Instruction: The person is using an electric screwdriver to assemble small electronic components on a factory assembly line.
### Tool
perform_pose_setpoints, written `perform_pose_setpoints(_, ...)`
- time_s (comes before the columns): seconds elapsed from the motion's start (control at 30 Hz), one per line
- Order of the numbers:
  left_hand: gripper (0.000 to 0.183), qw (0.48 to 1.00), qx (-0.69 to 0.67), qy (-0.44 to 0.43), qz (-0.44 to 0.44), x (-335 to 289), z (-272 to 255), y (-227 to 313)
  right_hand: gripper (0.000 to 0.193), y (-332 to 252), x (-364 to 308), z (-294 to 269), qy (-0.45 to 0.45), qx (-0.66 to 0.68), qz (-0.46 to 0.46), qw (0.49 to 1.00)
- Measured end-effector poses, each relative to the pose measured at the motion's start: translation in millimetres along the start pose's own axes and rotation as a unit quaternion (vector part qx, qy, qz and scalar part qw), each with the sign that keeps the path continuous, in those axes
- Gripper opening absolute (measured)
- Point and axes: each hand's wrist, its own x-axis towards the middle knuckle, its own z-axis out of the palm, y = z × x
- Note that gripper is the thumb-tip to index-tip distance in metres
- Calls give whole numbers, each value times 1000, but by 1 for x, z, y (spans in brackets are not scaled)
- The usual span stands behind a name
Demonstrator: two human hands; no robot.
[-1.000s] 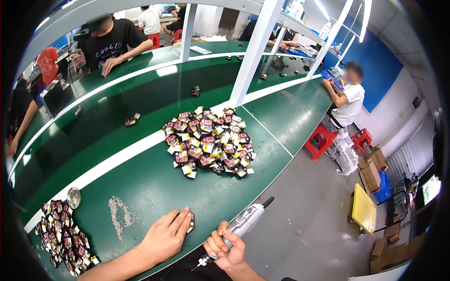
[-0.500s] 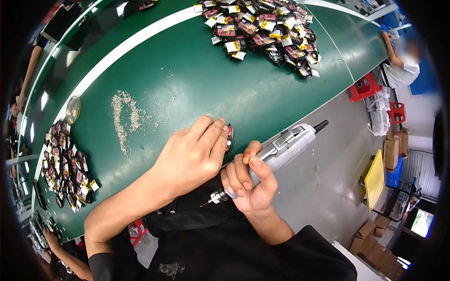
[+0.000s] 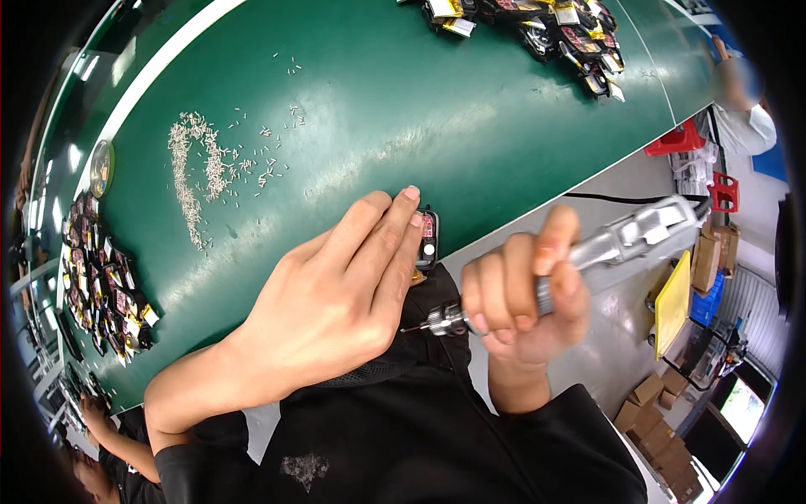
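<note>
A small black-cased device (image 3: 429, 239) with a red board and a round white part lies at the table's near edge. My left hand (image 3: 340, 273) covers its left side, fingers long and pressed together against it; the thumb is hidden. My right hand (image 3: 529, 294) is wrapped round a grey electric screwdriver (image 3: 625, 239), its fingers slightly blurred. The screwdriver's thin bit (image 3: 411, 328) points left, below the device and apart from it.
Tiny silver screws (image 3: 186, 181) lie scattered on the green table (image 3: 386, 109). Similar devices are heaped at the far right (image 3: 579, 42) and at the left (image 3: 101, 286). A small round dish (image 3: 102, 168) stands nearby. A black cable (image 3: 613, 198) trails from the screwdriver. Other people work at both sides.
My right hand has moved right with the screwdriver, which now lies flatter. The view has shifted, so the screws and heaps sit elsewhere in it. More of the device shows beside my left fingers.
</note>
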Motion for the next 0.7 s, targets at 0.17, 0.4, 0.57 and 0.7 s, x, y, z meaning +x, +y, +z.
perform_pose_setpoints(0.17,45,997,66,-15,28,-3,2,5,24,-39,37,1,-92,-57,-62,992)
perform_pose_setpoints(0.4,39,996,77,32,36,-6,13,3,33,-37,65,-5,-115,-80,-61,988)
perform_pose_setpoints(0.57,32,994,97,45,32,-7,16,2,31,-31,67,-8,-102,-80,-43,991)
perform_pose_setpoints(0.7,28,991,118,42,49,-7,16,1,29,-31,67,-8,-83,-81,-34,993)
